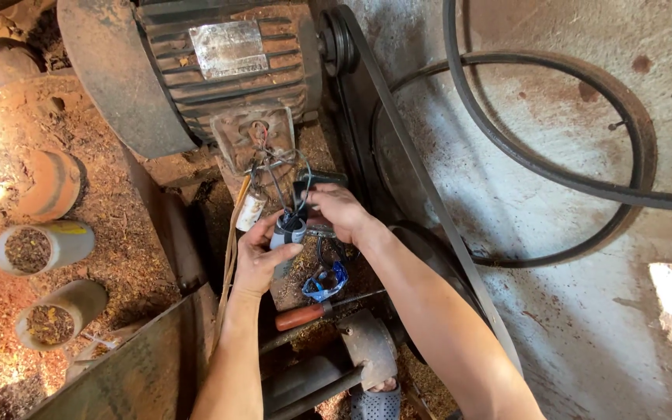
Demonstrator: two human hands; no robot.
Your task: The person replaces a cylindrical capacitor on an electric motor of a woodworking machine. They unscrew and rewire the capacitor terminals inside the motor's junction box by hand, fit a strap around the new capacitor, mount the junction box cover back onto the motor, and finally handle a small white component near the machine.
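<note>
My left hand (259,258) grips a small grey cylindrical capacitor (287,231) from below and the left. Thin wires (278,177) run from its top up into the open terminal box (252,138) of a dusty ribbed electric motor (231,66). My right hand (338,211) reaches in from the right, its fingers closed around the capacitor's top and a small dark part there. What that part is, I cannot tell. A second, white capacitor (250,211) hangs just left of my left hand.
Below my hands lie a screwdriver with a reddish handle (302,316) and a blue-handled tool (327,281). A black drive belt (418,175) runs from the motor pulley (336,40) down to the right. Sawdust-filled pipe ends (40,247) stand at the left. A pale wall (585,233) fills the right.
</note>
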